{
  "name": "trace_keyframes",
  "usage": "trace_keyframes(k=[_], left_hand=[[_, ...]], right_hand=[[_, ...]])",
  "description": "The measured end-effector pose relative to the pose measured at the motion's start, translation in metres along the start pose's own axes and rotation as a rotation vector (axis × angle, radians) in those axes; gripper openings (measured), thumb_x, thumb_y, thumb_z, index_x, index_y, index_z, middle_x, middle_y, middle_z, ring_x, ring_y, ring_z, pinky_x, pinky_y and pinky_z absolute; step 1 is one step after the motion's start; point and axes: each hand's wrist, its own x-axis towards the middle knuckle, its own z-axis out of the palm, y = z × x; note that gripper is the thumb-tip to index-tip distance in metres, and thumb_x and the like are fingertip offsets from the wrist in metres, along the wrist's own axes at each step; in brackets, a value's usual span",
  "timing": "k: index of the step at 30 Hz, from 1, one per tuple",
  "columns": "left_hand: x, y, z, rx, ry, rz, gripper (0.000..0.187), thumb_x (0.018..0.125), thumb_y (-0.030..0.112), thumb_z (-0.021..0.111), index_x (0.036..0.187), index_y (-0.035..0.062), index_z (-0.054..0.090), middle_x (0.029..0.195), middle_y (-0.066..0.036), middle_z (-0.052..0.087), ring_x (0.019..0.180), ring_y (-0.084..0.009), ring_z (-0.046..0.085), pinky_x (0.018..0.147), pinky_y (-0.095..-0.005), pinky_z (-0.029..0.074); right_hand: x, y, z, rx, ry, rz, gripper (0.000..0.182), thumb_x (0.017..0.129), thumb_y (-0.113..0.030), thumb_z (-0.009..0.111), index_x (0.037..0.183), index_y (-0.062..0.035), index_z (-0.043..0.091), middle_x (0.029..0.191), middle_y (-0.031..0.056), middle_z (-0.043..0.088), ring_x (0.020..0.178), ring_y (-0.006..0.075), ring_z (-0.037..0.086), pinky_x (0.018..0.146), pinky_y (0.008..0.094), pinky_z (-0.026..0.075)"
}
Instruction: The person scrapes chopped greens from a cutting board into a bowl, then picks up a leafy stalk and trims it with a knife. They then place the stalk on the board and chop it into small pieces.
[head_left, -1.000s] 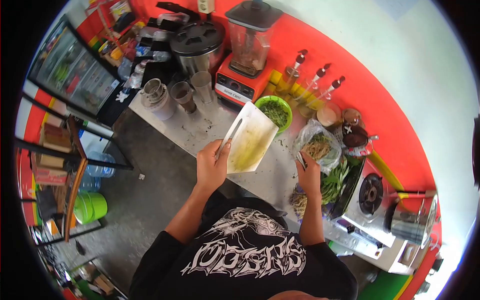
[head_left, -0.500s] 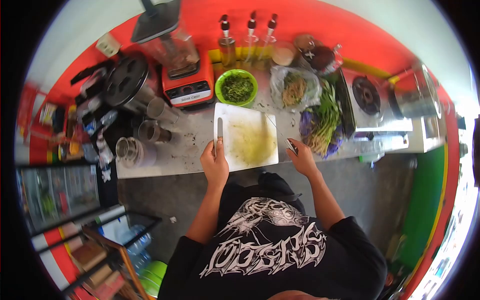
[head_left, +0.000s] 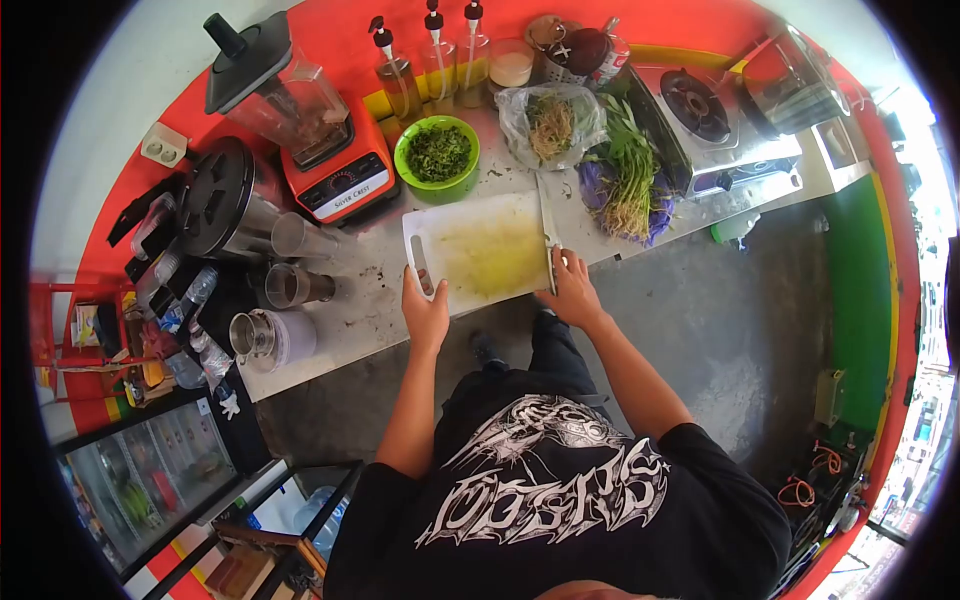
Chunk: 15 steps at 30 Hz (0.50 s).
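A white cutting board [head_left: 470, 250] with a yellow-green stain lies flat near the counter's front edge. My left hand [head_left: 427, 312] grips its left end by the slot, the thumb near the front corner. My right hand [head_left: 574, 290] is closed on the handle of a knife [head_left: 545, 215] at the board's right edge, blade pointing away from me. Behind the board stands a green bowl [head_left: 462, 185] holding chopped greens [head_left: 438, 154]. To the right, a bunch of leafy stems with roots [head_left: 632, 180] rests on a purple bag, beside a clear plastic bag [head_left: 553, 125] of root trimmings.
A red blender [head_left: 345, 180] stands at the back left, near a large lidded steel container [head_left: 225, 195] and clear cups [head_left: 290, 285]. Pump bottles [head_left: 440, 65] line the wall. On the right is a gas stove [head_left: 730, 135]. Dark scraps dot the counter [head_left: 350, 330].
My view has turned, so the counter looks tilted. My right hand has brought the knife in against the board's right edge, its blade now straighter. My left hand still holds the board.
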Motion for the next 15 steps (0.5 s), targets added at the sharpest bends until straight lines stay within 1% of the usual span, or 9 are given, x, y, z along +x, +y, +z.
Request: trace_keyframes(k=[1, 2, 4, 5, 7, 8, 10, 13, 15], left_hand=[[0.003, -0.01, 0.0, 0.089, -0.04, 0.065, 0.068, 0.086, 0.02, 0.076, 0.142, -0.0018, 0.045, 0.128, -0.024, 0.061, 0.119, -0.0365, 0.058, 0.099, -0.0454, 0.045], [0.003, -0.021, 0.002, 0.091, -0.043, 0.067, 0.068, 0.086, 0.02, 0.076, 0.142, -0.0018, 0.045, 0.128, -0.024, 0.061, 0.119, -0.0365, 0.058, 0.099, -0.0454, 0.045], [0.002, -0.029, 0.0, 0.454, -0.08, 0.237, 0.082, 0.081, 0.025, 0.08, 0.148, -0.002, 0.041, 0.145, -0.029, 0.048, 0.134, -0.0418, 0.045, 0.109, -0.0496, 0.037], [-0.001, -0.033, 0.001, 0.459, -0.079, 0.239, 0.082, 0.081, 0.025, 0.08, 0.148, -0.002, 0.041, 0.145, -0.029, 0.048, 0.134, -0.0418, 0.045, 0.109, -0.0496, 0.037], [-0.011, -0.028, 0.007, 0.626, -0.187, 0.294, 0.089, 0.081, 0.031, 0.08, 0.151, -0.0028, 0.038, 0.158, -0.031, 0.03, 0.147, -0.0427, 0.028, 0.119, -0.0508, 0.025], [-0.013, -0.026, 0.007, 0.629, -0.188, 0.297, 0.089, 0.081, 0.031, 0.08, 0.151, -0.0028, 0.038, 0.158, -0.031, 0.03, 0.147, -0.0427, 0.028, 0.119, -0.0508, 0.025], [-0.013, -0.023, 0.013, 0.582, -0.463, 0.188, 0.092, 0.085, 0.036, 0.077, 0.155, -0.0031, 0.031, 0.164, -0.032, 0.011, 0.152, -0.0467, 0.015, 0.124, -0.0505, 0.016], [-0.013, -0.036, 0.021, 0.668, -0.458, 0.283, 0.099, 0.088, 0.039, 0.074, 0.159, -0.0028, 0.018, 0.165, -0.032, 0.0, 0.154, -0.0471, 0.004, 0.124, -0.0499, 0.013], [-0.008, -0.04, 0.025, 0.704, -0.46, 0.285, 0.101, 0.089, 0.039, 0.073, 0.159, -0.0023, 0.013, 0.165, -0.033, -0.003, 0.154, -0.0472, 0.003, 0.124, -0.0504, 0.013]], right_hand=[[0.0, -0.004, 0.002, -0.046, -0.004, 0.019, 0.085, 0.085, -0.022, 0.075, 0.153, 0.0017, 0.029, 0.144, 0.0193, 0.043, 0.129, 0.0413, 0.044, 0.107, 0.0468, 0.043], [-0.002, -0.007, 0.003, -0.092, -0.012, 0.039, 0.09, 0.084, -0.024, 0.077, 0.154, 0.0006, 0.027, 0.147, 0.0185, 0.041, 0.13, 0.0407, 0.043, 0.107, 0.0466, 0.044], [-0.001, -0.009, 0.008, -0.119, -0.011, 0.051, 0.093, 0.083, -0.025, 0.079, 0.155, -0.0008, 0.026, 0.148, 0.0168, 0.04, 0.13, 0.0394, 0.043, 0.107, 0.0454, 0.044], [0.003, -0.01, 0.01, -0.15, -0.009, 0.057, 0.095, 0.081, -0.026, 0.08, 0.155, -0.0022, 0.026, 0.149, 0.0151, 0.04, 0.131, 0.038, 0.044, 0.107, 0.0443, 0.044], [0.008, -0.009, 0.009, -0.166, -0.025, 0.052, 0.097, 0.08, -0.027, 0.081, 0.156, -0.0038, 0.026, 0.15, 0.0131, 0.039, 0.132, 0.0364, 0.044, 0.107, 0.0436, 0.045], [0.008, -0.009, 0.008, -0.19, -0.044, 0.047, 0.098, 0.08, -0.029, 0.082, 0.157, -0.0054, 0.026, 0.152, 0.0111, 0.039, 0.132, 0.0348, 0.044, 0.106, 0.0428, 0.045], [0.011, -0.01, 0.002, -0.177, -0.071, 0.054, 0.099, 0.08, -0.028, 0.082, 0.158, -0.0061, 0.024, 0.153, 0.0112, 0.037, 0.134, 0.0355, 0.042, 0.108, 0.0449, 0.044], [0.021, -0.007, -0.001, -0.181, -0.111, 0.063, 0.101, 0.081, -0.03, 0.081, 0.16, -0.0075, 0.022, 0.155, 0.0116, 0.035, 0.135, 0.0363, 0.041, 0.11, 0.0479, 0.042], [0.03, -0.005, -0.002, -0.197, -0.111, 0.068, 0.102, 0.081, -0.032, 0.081, 0.16, -0.0082, 0.02, 0.156, 0.0119, 0.034, 0.136, 0.0363, 0.041, 0.11, 0.0488, 0.041]])
